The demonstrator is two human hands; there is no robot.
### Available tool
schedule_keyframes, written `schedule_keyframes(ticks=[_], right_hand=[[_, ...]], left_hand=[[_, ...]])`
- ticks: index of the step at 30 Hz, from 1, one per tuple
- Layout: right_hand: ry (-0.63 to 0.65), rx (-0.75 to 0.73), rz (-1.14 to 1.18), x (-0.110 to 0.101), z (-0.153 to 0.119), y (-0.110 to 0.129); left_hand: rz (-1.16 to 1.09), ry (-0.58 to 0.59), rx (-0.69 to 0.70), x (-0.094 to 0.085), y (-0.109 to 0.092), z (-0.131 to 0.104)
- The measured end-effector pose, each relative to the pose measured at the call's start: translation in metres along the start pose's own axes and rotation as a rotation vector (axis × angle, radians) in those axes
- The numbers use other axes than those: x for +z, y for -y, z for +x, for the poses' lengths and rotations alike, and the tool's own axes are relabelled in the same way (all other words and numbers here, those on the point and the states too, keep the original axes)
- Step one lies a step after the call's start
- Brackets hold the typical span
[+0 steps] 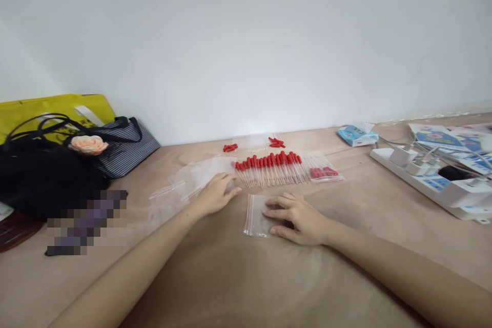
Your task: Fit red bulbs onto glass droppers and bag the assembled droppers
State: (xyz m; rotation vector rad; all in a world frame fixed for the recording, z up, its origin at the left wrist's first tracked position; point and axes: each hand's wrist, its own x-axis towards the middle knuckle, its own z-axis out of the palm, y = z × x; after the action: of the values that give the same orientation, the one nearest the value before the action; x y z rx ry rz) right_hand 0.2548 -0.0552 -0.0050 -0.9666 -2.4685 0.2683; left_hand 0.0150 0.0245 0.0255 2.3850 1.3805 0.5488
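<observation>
Fingers spread, my right hand [298,218] rests on a clear zip bag [257,215] with a red line along its left edge. My left hand [219,192] is at the left end of a row of red-capped clear droppers [269,169], thumb and fingers apart; whether its fingertips touch a dropper is unclear. Flat clear bags [167,202] lie to the left of it. A bag holding red-capped pieces [324,171] sits at the row's right end. Behind the row are two small piles of red caps [230,148].
Black, striped [128,151] and yellow bags [57,105] with a peach flower stand at left, a blurred dark item before them. At right are a blue tissue pack [357,135], a white power strip [430,184] with plugs, and printed packets [438,136].
</observation>
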Motion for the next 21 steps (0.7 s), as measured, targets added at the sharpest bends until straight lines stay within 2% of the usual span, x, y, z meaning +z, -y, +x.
schedule_keyframes(ticks=[2, 5, 9, 12, 16, 18, 21], right_hand=[[0.019, 0.007, 0.033, 0.001, 0.0, -0.002], [0.06, 0.004, 0.112, -0.001, -0.001, -0.008], [0.132, -0.021, 0.191, -0.006, 0.0, -0.017], [0.163, -0.048, 0.227, -0.008, 0.002, -0.024], [0.164, -0.045, 0.264, -0.009, 0.003, -0.025], [0.157, -0.024, 0.269, -0.009, 0.003, -0.022], [0.149, 0.027, 0.256, -0.007, 0.001, -0.015]], left_hand=[[0.125, 0.071, -0.005, -0.006, 0.017, 0.005], [0.322, 0.156, -0.163, -0.012, 0.035, 0.003], [0.475, 0.082, -0.384, -0.017, 0.036, 0.001], [0.454, 0.029, -0.441, -0.019, 0.03, 0.014], [0.327, -0.044, -0.375, -0.013, 0.028, 0.053], [0.238, -0.05, -0.382, -0.008, 0.031, 0.074], [0.101, -0.02, -0.465, -0.003, 0.038, 0.1]])
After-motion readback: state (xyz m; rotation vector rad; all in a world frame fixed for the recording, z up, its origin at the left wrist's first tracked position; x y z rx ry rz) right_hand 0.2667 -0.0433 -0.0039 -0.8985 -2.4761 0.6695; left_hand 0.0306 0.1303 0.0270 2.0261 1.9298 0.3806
